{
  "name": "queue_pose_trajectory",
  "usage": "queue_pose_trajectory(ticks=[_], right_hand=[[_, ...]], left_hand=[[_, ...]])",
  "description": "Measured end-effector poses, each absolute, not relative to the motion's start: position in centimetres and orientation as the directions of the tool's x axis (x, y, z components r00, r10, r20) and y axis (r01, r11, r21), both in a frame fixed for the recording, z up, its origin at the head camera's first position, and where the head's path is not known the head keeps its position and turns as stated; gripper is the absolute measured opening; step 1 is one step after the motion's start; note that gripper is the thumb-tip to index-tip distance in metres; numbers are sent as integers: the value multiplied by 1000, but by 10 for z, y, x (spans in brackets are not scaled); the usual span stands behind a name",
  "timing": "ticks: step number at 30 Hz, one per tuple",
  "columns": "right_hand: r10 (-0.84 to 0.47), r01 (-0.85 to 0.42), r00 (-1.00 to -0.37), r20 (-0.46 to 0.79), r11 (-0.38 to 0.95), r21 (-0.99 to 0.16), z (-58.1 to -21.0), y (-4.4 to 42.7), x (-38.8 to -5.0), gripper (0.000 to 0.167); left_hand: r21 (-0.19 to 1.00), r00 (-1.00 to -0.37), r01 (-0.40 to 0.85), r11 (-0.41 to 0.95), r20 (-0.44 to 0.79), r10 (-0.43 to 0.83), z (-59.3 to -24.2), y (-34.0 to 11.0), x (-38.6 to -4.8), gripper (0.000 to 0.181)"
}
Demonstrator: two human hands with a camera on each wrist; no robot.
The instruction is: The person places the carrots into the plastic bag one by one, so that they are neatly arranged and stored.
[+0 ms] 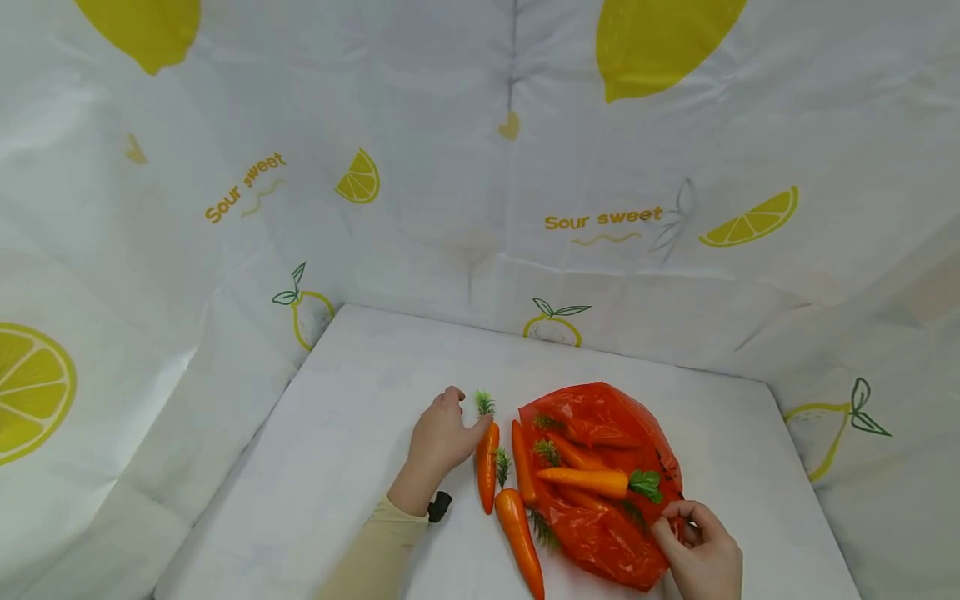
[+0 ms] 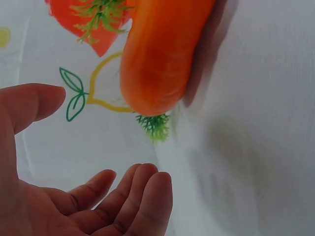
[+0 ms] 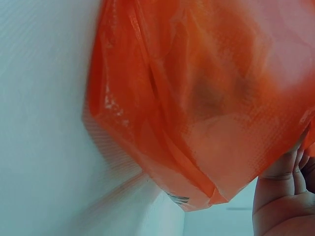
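A red plastic bag [image 1: 611,557] lies on the white table with several carrots in or on it; a carrot with broad green leaves [image 1: 588,479] is uppermost. My right hand [image 1: 701,546] pinches the bag's near right edge, its fingertips partly hidden by the plastic in the right wrist view. Left of the bag lies a carrot with a feathery top [image 1: 487,475]. My left hand [image 1: 442,437] is beside it, fingers loosely spread; in the left wrist view they stand apart from a carrot [image 2: 157,59].
Another loose carrot [image 1: 519,537] lies nearer me, and one more carrot [image 1: 522,467] lies along the bag's left edge. A small black object [image 1: 439,507] shows by my left wrist. A lemon-print sheet [image 1: 435,217] hangs behind the table [image 1: 360,358].
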State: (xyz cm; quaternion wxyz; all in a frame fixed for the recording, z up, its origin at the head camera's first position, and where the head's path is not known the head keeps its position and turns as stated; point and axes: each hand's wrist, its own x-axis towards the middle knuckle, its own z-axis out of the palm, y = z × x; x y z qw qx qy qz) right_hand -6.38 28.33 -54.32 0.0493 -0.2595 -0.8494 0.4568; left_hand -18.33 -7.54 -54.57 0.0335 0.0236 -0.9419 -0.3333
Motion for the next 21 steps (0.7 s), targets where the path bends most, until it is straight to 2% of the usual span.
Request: queue_pose_trajectory(ticks=[14,21], right_hand=[[489,404,-859,-156,457,-792,-547,286,-65,25],[494,409,-856,-153,467,-784,-547,286,-65,24]], left_hand=[[559,-998,-61,827,-32,-53,-563,-54,-187,85],[542,-998,-68,838,-35,-58,-565,-48,-189,85]])
